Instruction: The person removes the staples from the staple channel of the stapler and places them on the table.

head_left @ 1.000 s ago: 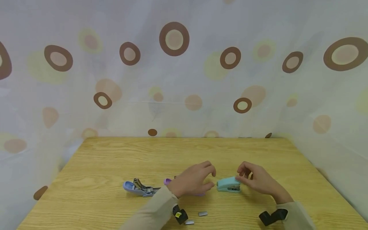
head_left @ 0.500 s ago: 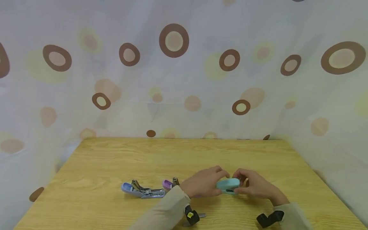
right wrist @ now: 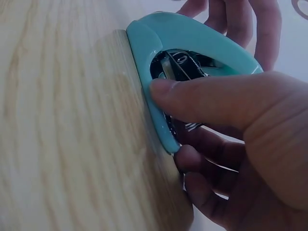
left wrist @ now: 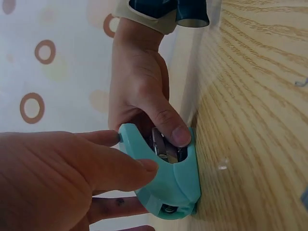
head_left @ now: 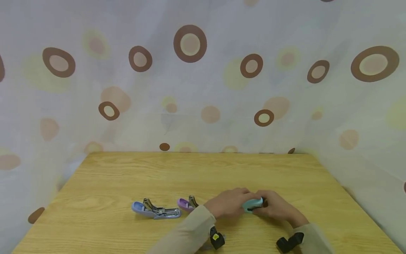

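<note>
A small teal stapler (head_left: 252, 204) sits low over the table between my two hands, its top cover spread apart from its base. My left hand (head_left: 226, 203) holds the cover from the hinge side, the thumb lying along the teal shell (left wrist: 168, 185) and fingers on its far side. From the opposite end my right hand (head_left: 275, 207) grips the lower part, its thumb pressed at the metal staple track (right wrist: 180, 67) in the gap. In the right wrist view the other right fingers curl behind the base. Part of the stapler is hidden by both hands in the head view.
To the left lies a blue stapler (head_left: 144, 209), flipped wide with its metal track showing. Beside it a purple stapler (head_left: 184, 204), also flipped back, is partly covered by the left sleeve (head_left: 187, 229). A patterned cloth (head_left: 209, 134) hangs behind the wooden table (head_left: 133, 176).
Both hands have come in to the teal stapler and now hold it, where earlier only the right fingers touched it. Its cover has lifted from the base. The left forearm has moved right.
</note>
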Available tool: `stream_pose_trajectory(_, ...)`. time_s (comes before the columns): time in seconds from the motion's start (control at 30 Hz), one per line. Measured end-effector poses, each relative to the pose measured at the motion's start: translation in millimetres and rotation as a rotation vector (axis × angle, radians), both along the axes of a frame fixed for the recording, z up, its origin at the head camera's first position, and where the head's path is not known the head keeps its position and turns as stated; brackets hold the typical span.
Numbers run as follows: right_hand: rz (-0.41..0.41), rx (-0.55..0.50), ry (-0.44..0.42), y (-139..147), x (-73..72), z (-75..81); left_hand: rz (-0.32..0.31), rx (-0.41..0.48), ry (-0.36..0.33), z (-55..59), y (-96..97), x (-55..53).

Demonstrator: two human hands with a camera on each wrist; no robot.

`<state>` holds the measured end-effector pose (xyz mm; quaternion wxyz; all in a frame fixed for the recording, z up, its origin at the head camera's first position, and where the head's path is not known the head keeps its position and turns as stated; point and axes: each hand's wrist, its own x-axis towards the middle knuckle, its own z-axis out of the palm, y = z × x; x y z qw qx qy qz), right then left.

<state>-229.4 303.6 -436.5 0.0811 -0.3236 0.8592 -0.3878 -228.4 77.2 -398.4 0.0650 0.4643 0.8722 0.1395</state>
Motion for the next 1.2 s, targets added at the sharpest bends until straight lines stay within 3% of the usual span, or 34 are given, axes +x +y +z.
stream_pose_trajectory(0.2,-0.005,0.002,-0.034,0.9,-1.0,-2.5,0.004,0.004,0.031,0.7,5.5,2.8)
stream_pose_trajectory(0.53,0.008,0.022,0.018,-2.2,0.4,-0.9,0.022,-0.002,0.151,-7.5,14.5,-2.2)
stream_pose_trajectory(0.73,0.010,-0.023,-0.020,-1.4,1.7,-3.5,0.007,-0.011,0.188,-6.5,17.3,-1.6)
stream_pose_trajectory(0.83,0.016,-0.040,-0.026,-1.5,1.1,-6.4,0.016,0.006,0.124,-6.8,15.8,-3.0)
stream_pose_trajectory(1.0,0.003,-0.024,-0.021,-0.1,0.3,-8.5,0.033,0.114,-0.016,-9.5,9.8,-9.9)
stream_pose_trajectory(1.2,-0.027,-0.016,-0.052,1.8,-0.6,-7.0,0.004,0.177,-0.028,-6.6,5.6,-12.2)
